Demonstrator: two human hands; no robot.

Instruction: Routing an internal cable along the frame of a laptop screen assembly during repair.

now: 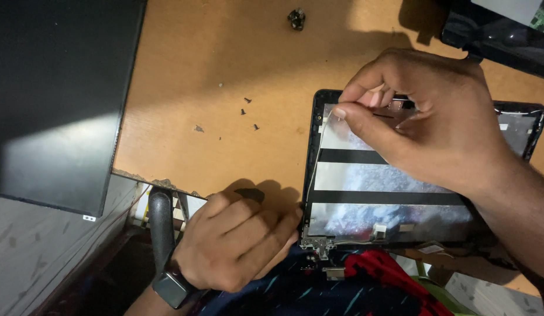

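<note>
Head camera looks down on your 2 bare hands at the light brown wooden table [225,52]. Your right hand [424,117] is over the black plastic laptop lid shell [314,175], which lies open side up at the near edge of the table, with silver foil and 2 black strips across its inside. The thumb and first finger of this hand are pinched together on a thin grey cable [316,153] at the upper left corner of the shell; the cable runs down along the left inner edge toward the small metal hinge bracket [317,243] at the lower left corner. Your left hand [237,240] is closed into a loose fist and presses on the table edge, its knuckles touching the lower left corner of the shell; I cannot tell if it holds something inside. A dark watch [171,288] is on this wrist. A flat black screen panel [55,99] lies at the far left. Some small dark screws [247,100] are scattered on the wood between the panel and the shell.
</note>
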